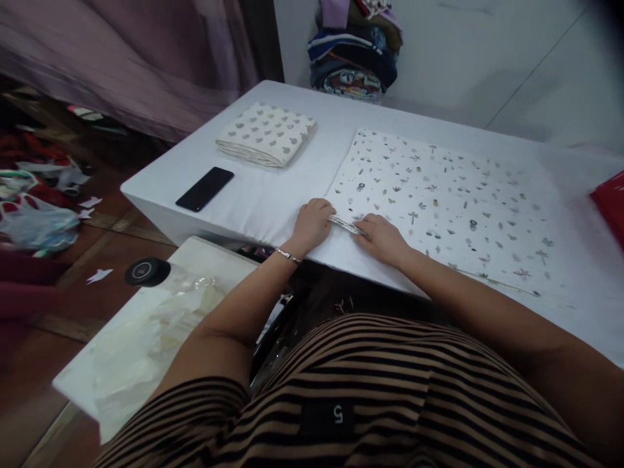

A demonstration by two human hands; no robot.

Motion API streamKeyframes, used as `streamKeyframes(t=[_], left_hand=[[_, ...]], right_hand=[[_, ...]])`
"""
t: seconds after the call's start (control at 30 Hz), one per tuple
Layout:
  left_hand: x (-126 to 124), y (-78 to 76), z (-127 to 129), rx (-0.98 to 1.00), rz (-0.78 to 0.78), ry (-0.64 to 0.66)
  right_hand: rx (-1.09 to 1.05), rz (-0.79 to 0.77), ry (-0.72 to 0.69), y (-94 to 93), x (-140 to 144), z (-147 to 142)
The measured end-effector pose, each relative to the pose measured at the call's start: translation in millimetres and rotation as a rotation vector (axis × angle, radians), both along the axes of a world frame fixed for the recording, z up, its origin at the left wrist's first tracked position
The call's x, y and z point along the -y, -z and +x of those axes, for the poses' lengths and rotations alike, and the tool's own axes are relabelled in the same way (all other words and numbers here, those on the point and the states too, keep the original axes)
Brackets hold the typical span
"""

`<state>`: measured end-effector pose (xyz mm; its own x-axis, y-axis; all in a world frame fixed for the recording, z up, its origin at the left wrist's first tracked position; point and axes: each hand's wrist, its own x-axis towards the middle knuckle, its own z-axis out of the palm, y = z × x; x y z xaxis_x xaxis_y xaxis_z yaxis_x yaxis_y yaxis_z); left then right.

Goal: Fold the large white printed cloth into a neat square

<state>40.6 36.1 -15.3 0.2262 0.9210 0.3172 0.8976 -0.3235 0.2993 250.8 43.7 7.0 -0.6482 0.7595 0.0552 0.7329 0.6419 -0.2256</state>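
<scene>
A white cloth printed with small scattered motifs lies spread flat on the white-covered table. At its near left corner my left hand is closed on one end of a narrow white strip with dark markings. My right hand pinches the other end, just right of the left hand. Whether this strip is the cloth's rolled edge or a separate piece, I cannot tell. Both hands rest low over the table's near edge, and a bracelet circles my left wrist.
A folded patterned cloth and a black phone lie on the table's left part. Below stands a white surface with clear plastic and a round black object. A red object sits at far right; stacked clothes are behind.
</scene>
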Motion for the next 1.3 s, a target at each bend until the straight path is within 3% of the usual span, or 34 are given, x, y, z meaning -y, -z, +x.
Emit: streamKeyframes(t=[0.1, 0.2, 0.33, 0.57, 0.73, 0.9, 1.3], left_hand=[[2.4, -0.2, -2.5, 0.060, 0.022, -0.074], [8.5, -2.0, -2.2, 0.180, 0.023, -0.241], [15.4, -4.3, 3.2, 0.463, -0.112, -0.458], [15.8, -10.3, 21.3, 1.406, -0.464, -0.493], [22.2, -16.0, 22.1, 1.719, -0.542, -0.416], [28.4, -15.8, 15.8, 1.844, -0.516, -0.402], [26.8, -16.8, 13.9, 1.673, -0.489, -0.483]], right_hand=[[-0.021, -0.039, 0.011, -2.4, -4.0, -12.1], [-0.035, -0.068, 0.003, -4.8, -8.2, -21.6], [-0.106, -0.123, -0.004, -5.7, -15.4, -31.5], [-0.281, -0.173, -0.057, 0.5, -28.2, -42.3], [-0.340, -0.194, -0.046, 4.3, -36.7, -49.4], [-0.367, -0.210, -0.064, 7.5, -45.4, -57.8], [-0.370, -0.346, -0.200, 4.9, -59.1, -59.0]])
